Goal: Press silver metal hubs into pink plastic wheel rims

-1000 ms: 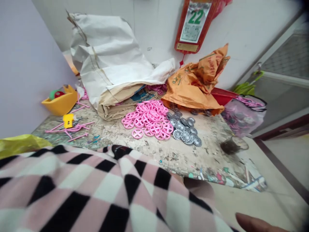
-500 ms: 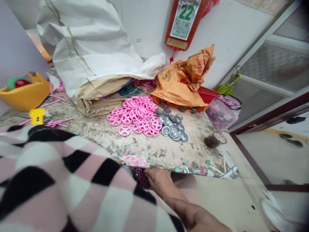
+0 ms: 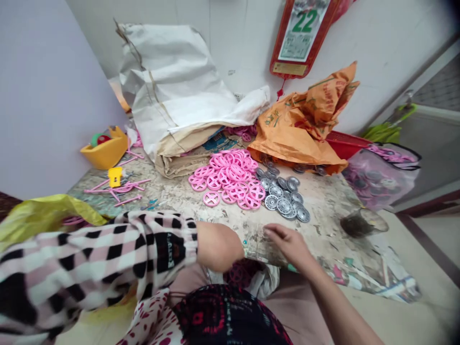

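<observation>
So, the person's right hand is hovering low over the front edge of the workbench, with its fingers loosely curled and partly open; no object is showing between them. The fingertips are reaching toward the pile of grey metal wheels, which is lying just ahead of the hand and is not being touched.

The left hand is projecting from a checked sleeve and is bending down at the bench edge. Its fingers are hidden from view, so its grip cannot be determined.

A heap of pink plastic wheels is lying directly ahead of the left hand and beside the grey wheels, not touching either hand. More pink wheels are sitting in a white bag below the bench edge, directly beneath and between the two hands.

Beyond the wheels, a white woven sack and an orange plastic bag are slumping against the wall. To the right of the right hand, a glass is lying on its side, and a transparent bag of wheels is standing further back. Well left of the left hand, pink rods and a yellow plastic part are lying on the bench near a yellow bin.
</observation>
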`<state>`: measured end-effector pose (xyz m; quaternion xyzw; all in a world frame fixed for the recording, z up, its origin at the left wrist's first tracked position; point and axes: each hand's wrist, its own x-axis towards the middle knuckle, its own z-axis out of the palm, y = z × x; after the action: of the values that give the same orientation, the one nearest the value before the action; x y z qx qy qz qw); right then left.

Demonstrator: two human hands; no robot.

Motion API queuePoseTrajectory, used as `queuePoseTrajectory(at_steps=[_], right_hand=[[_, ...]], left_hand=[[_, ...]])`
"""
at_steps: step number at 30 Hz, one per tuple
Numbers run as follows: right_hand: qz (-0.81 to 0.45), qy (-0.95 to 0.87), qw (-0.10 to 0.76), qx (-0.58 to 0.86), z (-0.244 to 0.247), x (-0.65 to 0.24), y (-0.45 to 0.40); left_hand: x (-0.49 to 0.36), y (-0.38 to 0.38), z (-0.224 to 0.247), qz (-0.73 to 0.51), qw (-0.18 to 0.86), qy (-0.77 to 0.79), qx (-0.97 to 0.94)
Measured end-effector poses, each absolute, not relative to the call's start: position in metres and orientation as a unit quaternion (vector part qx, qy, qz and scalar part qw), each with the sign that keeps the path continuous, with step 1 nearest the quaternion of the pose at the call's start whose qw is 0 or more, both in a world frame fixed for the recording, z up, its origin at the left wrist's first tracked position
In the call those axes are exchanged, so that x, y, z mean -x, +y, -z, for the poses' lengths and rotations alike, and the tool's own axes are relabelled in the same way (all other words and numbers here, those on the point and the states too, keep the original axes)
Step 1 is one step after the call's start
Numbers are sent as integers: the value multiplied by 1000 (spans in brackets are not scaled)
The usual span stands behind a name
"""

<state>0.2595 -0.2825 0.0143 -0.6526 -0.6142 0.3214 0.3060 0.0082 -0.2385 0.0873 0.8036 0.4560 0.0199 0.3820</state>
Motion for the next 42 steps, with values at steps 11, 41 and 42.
queuePoseTrajectory(at_steps=[11, 41, 42], right_hand=[[87, -632, 17, 770, -10, -283, -218], [-507, -335, 579, 544, 3, -164, -238], [-505, -334, 583, 542, 4, -162, -238]], left_hand=[[26, -162, -23, -13, 44, 561, -827], [-6, -188, -6, -252, 428, 632, -595], [-8, -191, -8, -279, 463, 625, -563]])
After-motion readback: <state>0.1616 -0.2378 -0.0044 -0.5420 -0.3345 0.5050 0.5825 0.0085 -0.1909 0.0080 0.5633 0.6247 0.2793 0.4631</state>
